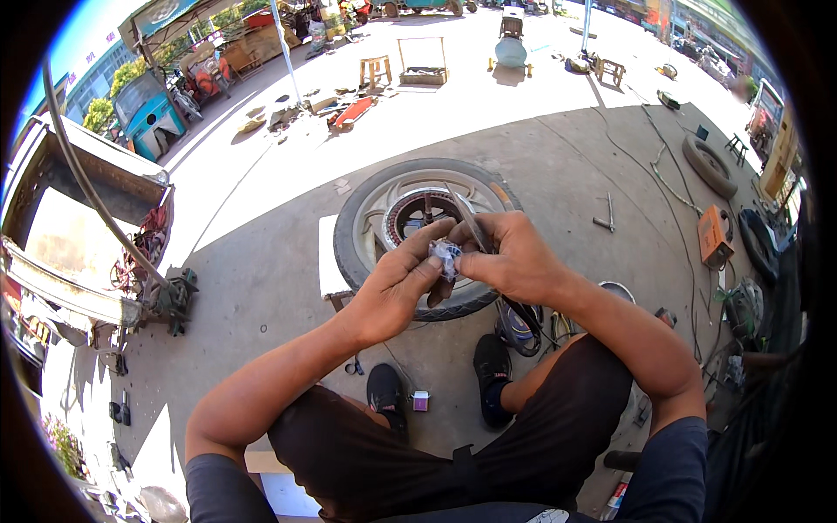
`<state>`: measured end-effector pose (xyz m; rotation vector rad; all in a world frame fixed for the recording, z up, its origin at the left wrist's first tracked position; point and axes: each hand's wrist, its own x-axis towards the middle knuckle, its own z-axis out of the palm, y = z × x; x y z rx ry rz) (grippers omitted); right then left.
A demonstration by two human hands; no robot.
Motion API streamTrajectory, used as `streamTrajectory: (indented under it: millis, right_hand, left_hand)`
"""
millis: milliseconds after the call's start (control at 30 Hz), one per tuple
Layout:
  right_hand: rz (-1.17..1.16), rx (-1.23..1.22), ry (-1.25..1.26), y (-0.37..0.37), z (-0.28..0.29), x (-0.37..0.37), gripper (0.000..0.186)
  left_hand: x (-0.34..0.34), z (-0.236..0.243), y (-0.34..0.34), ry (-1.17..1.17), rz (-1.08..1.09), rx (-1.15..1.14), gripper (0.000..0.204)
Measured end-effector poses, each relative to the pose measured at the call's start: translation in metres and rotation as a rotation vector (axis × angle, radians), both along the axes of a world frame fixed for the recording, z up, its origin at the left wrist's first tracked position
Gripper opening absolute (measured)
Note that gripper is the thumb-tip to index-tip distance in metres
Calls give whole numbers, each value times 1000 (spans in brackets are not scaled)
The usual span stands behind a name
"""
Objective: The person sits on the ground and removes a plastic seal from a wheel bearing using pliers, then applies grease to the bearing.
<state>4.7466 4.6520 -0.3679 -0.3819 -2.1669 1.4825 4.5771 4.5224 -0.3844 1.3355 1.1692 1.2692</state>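
Note:
My left hand (403, 283) and my right hand (508, 254) meet in the middle, their fingers pinching a small crumpled clear plastic packet (445, 256); what is inside it is unclear. My right hand also grips a long thin metal strip or tool (467, 215), pointing up and forward. Just beneath and beyond my hands lies a spoked wheel with a black tyre (359, 219), its open hub showing a ring of windings (407, 207) and an upright shaft. The wheel rests on a white-topped low support (330, 257), and my hands hide part of it.
An open metal vehicle body (78, 301) stands left. Cables, an orange machine (715, 235) and a loose tyre (708, 166) lie right. A small purple box (421, 401) sits between my feet. Behind, a sunlit yard holds wooden stools (375, 70), scattered parts and a teal cabin (153, 118).

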Motion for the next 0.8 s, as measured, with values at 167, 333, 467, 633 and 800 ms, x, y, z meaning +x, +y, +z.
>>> streamTrajectory:
  millis: [167, 333, 467, 633, 800]
  right_hand:
    - [-19, 18, 3, 6, -10, -1, 22]
    - [1, -53, -40, 12, -11, 0, 24]
    - [-13, -128, -110, 12, -7, 1, 25]
    - [24, -313, -136, 15, -9, 4, 25]
    - [64, -274, -97, 15, -6, 5, 25]
  left_hand:
    - [1, 4, 3, 43, 76, 51, 32]
    - [8, 12, -1, 45, 85, 56, 17]
    - [3, 7, 0, 63, 51, 69, 16]
    - [-2, 8, 1, 0, 134, 68, 13]
    - [-12, 4, 4, -70, 170, 100, 16]
